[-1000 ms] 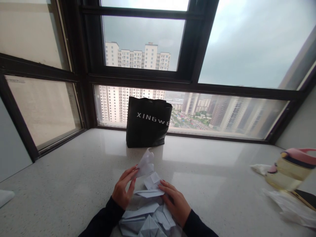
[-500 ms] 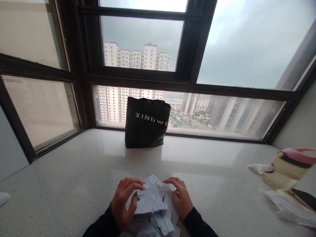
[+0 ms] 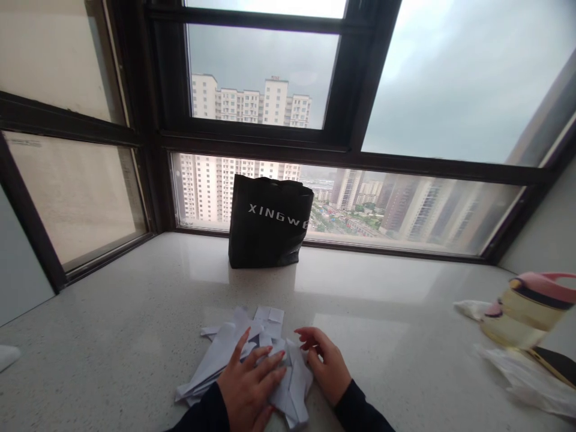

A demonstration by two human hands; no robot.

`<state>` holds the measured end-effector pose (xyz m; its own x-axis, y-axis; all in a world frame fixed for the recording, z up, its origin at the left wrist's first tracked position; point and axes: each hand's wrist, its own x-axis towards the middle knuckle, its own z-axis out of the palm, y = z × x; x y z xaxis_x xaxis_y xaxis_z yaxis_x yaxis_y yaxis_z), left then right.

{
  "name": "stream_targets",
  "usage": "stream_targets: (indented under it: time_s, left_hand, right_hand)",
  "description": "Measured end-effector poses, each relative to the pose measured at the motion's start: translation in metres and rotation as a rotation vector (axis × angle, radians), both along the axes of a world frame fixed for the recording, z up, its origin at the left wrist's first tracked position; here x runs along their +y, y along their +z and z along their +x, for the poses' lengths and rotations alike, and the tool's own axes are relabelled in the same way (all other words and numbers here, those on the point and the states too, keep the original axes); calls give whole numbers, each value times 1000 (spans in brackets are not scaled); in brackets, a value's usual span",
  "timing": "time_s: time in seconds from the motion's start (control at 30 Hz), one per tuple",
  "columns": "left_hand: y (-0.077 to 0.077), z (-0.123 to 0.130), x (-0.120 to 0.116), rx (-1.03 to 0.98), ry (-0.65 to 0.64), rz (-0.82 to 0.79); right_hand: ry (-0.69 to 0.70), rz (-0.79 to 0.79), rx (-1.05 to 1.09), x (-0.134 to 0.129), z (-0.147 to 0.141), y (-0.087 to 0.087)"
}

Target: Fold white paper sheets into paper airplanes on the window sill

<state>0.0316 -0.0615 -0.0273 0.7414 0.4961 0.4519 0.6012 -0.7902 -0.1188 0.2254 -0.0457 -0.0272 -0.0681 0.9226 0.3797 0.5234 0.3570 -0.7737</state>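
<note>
A loose heap of folded white paper pieces lies on the pale speckled sill in front of me. My left hand rests palm down on the heap, its fingers spread over the papers. At the heap's right edge is my right hand, its fingers bent and apart, with nothing visible in them. The papers overlap, so their exact shapes are partly hidden, some of them under my left hand.
A black bag with white lettering stands upright by the window. On the right are a yellowish bottle with a pink lid, a crumpled clear plastic wrapper, a small white packet and a dark phone. A white object lies far left.
The papers have spread out to the left. My left hand has gone from curled at the heap's left side to lying flat on top of it. My right hand has barely moved.
</note>
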Motion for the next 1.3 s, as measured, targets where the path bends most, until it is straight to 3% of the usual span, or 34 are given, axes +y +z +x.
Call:
stream_targets:
  time_s: [0.1,0.3,0.37,0.5,0.67,0.83,1.0,1.13,1.2,1.3]
  left_hand:
    - [7,4,-5,-7,-41,15]
    - [-25,20,-1,-36,-282,151]
    - [-25,15,2,-45,-202,59]
    - [-14,-3,12,-30,44,-68]
    - [-19,-16,29,-36,199,40]
    - [-28,-24,42,-67,211,153]
    - [-15,-41,45,-73,406,89]
    - [-6,-47,46,-66,497,77]
    - [-7,-41,44,-90,469,108]
    - [-17,-24,35,-60,263,93]
  right_hand:
    - [-55,7,41,5,5,-5]
    - [159,-178,230,0,-3,-4]
    - [200,-168,226,-2,-5,0]
    - [142,-89,111,-3,-3,4]
    - [109,-76,29,-1,-2,3]
    - [85,2,-39,-3,-4,5]
    - [120,97,-104,-5,-3,6]
    - [148,84,-172,-6,-5,0]
    - [168,65,-233,-7,-6,-4]
    - [220,40,-356,-6,-6,-10]
